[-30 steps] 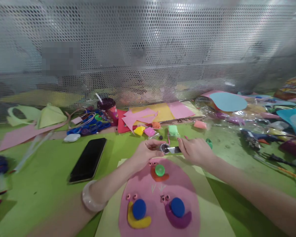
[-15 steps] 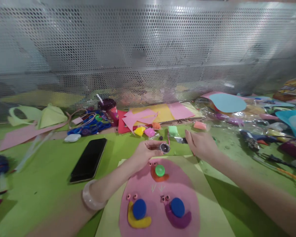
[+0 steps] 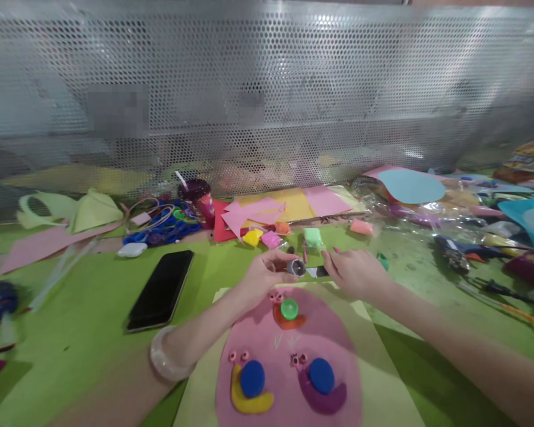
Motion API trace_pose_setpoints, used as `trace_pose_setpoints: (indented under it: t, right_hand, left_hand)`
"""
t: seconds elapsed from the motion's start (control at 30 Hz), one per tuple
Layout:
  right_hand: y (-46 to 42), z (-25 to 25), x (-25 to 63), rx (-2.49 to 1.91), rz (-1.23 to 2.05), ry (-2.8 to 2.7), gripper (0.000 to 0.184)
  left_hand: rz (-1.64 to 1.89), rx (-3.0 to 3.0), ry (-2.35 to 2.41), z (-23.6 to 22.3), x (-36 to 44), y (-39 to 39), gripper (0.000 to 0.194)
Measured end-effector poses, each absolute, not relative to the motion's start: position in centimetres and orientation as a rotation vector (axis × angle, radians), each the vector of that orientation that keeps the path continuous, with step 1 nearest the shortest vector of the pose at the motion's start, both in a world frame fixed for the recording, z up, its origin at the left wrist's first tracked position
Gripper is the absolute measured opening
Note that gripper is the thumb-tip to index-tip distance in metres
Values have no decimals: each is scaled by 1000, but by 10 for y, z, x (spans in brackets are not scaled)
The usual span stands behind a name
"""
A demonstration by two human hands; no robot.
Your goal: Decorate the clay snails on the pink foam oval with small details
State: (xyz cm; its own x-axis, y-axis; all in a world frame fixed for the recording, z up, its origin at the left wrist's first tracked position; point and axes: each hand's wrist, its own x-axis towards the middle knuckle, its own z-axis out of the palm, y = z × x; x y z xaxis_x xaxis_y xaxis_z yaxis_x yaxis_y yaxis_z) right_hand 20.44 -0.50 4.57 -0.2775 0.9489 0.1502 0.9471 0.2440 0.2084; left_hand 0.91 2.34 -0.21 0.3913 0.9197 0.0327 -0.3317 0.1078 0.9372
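Observation:
My left hand (image 3: 267, 268) is closed around a small round cup-like piece (image 3: 296, 268) with a pale rim and a dark inside, its open side turned partly toward me. In my right hand (image 3: 353, 271) is a small knife (image 3: 317, 271) with a dark handle. Its short blade points left, with the tip at or very near the rim; I cannot tell if it touches. Below both hands lies a pink paper oval (image 3: 285, 350) on a pale yellow sheet (image 3: 378, 379). On the oval are clay snails: an orange one (image 3: 289, 319), a yellow one (image 3: 251, 403) and a purple one (image 3: 324, 398), with bottle-cap shells.
A black phone (image 3: 161, 290) lies left of my left forearm. Behind the hands are clay packets, including a green one (image 3: 312, 237), coloured paper (image 3: 293, 204) and a lidded cup (image 3: 198, 198). Scissors (image 3: 171, 231) lie at back left. A perforated metal panel (image 3: 267, 89) stands behind.
My right hand has moved left and slightly down, bringing the knife blade up to the round piece. My left hand stays almost in place, with the piece turned slightly.

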Motion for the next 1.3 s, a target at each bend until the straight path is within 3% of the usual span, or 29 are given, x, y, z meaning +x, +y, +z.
trace_pose_setpoints:
  t: [0.77, 0.93, 1.3]
  right_hand:
    - [-7, 43, 202, 1933, 472, 2476, 52]
    - [-6, 44, 204, 1897, 461, 2515, 55]
    - [-6, 41, 205, 1900, 460, 2531, 55]
  left_hand:
    - [960, 1111, 729, -1, 10, 20, 36]
    - [964, 1102, 702, -1, 9, 21, 44]
    - [1037, 1093, 656, -8, 8, 24, 34]
